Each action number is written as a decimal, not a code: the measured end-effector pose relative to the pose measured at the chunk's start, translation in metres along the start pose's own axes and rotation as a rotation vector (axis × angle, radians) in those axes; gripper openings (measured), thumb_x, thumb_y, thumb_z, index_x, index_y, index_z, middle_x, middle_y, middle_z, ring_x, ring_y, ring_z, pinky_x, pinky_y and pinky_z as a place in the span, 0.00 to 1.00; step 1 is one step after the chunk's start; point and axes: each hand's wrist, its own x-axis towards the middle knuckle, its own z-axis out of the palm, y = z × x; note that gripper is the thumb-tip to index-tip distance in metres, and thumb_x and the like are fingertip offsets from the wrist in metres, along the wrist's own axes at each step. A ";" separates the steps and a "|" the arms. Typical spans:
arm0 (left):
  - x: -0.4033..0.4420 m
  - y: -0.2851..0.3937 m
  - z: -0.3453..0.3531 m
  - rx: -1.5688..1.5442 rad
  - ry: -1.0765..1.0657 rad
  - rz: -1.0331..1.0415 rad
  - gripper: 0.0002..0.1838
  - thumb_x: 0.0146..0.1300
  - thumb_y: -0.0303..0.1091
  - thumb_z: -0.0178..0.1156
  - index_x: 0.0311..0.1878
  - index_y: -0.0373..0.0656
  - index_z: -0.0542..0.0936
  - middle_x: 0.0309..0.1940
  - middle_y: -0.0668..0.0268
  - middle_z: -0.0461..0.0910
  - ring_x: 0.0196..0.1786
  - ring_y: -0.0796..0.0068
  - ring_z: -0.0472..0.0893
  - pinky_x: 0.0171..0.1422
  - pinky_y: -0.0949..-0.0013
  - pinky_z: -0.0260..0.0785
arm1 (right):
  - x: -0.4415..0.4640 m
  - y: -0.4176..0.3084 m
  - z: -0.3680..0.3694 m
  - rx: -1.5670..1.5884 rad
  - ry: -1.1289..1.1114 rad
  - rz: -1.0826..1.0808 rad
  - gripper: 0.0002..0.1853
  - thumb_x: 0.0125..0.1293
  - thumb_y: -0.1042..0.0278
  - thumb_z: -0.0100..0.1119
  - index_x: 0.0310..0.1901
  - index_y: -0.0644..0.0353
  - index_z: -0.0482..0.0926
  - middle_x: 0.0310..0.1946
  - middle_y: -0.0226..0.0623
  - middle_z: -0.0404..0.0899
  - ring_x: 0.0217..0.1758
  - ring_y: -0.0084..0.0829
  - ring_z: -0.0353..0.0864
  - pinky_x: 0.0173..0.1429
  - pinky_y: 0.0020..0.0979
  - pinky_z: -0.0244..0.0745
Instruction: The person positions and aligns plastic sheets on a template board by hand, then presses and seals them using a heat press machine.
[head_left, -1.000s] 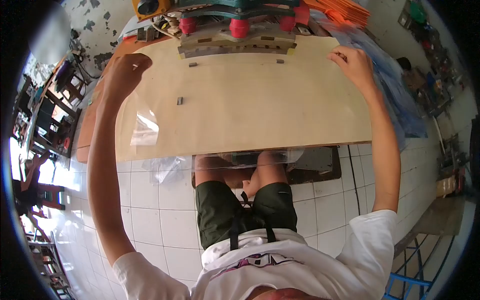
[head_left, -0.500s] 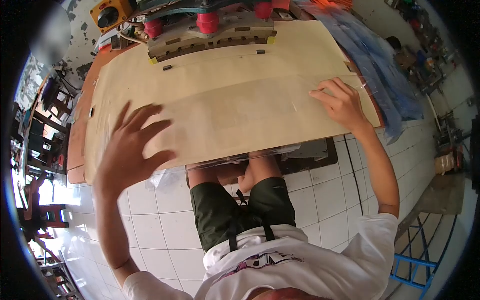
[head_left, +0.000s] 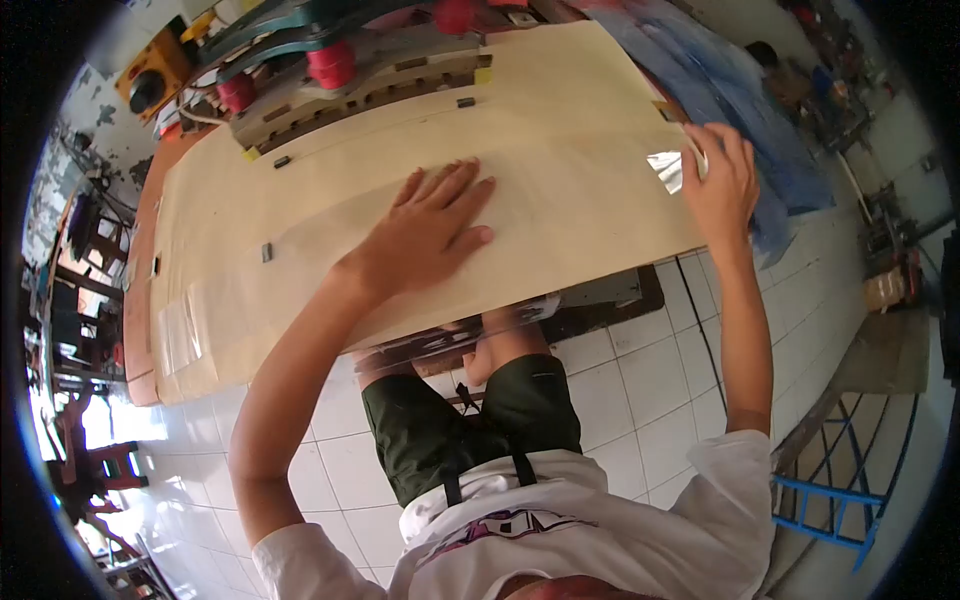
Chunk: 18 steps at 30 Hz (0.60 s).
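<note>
While left fingers (head_left: 455,185) touch film (head_left: 182,335), shirt lettering (head_left: 524,522) is illegible.

The left hand (head_left: 428,230) hides the patch of pale board (head_left: 570,110) under its palm. Whether the right hand (head_left: 722,185) pinches the clear film (head_left: 664,170) cannot be told. The far green machine (head_left: 308,38) is cut off at the top; far-right clutter (head_left: 805,160) is blurred.

Your left hand (head_left: 425,235) is palm down and flat, fingers extended, thumb splayed apart. Left elbow bent; left forearm (head_left: 305,375) slants inward, across your front. Your right hand (head_left: 722,185) is well out to your right, fingers curled, thumb raised; fingertip contact unclear. Right forearm (head_left: 746,330) points nearly straight forward.
</note>
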 end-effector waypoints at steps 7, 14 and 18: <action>0.033 -0.010 -0.017 -0.062 -0.080 -0.013 0.27 0.70 0.47 0.54 0.66 0.40 0.72 0.64 0.53 0.68 0.67 0.51 0.68 0.71 0.51 0.61 | 0.019 0.032 0.015 0.226 -0.367 0.408 0.15 0.66 0.55 0.61 0.45 0.56 0.85 0.26 0.40 0.83 0.30 0.48 0.81 0.39 0.44 0.75; 0.047 -0.010 -0.003 0.009 -0.009 -0.028 0.26 0.67 0.44 0.55 0.64 0.39 0.74 0.56 0.55 0.71 0.61 0.53 0.70 0.68 0.52 0.61 | -0.006 0.062 0.023 0.720 -0.544 0.565 0.17 0.70 0.55 0.60 0.44 0.61 0.86 0.17 0.32 0.77 0.20 0.21 0.73 0.24 0.29 0.65; 0.048 -0.009 -0.001 -0.010 0.005 -0.057 0.28 0.67 0.44 0.55 0.64 0.35 0.72 0.56 0.52 0.70 0.61 0.52 0.68 0.69 0.53 0.59 | -0.003 0.043 0.001 0.879 -0.587 0.770 0.17 0.74 0.57 0.57 0.53 0.60 0.84 0.19 0.23 0.76 0.20 0.14 0.70 0.25 0.19 0.64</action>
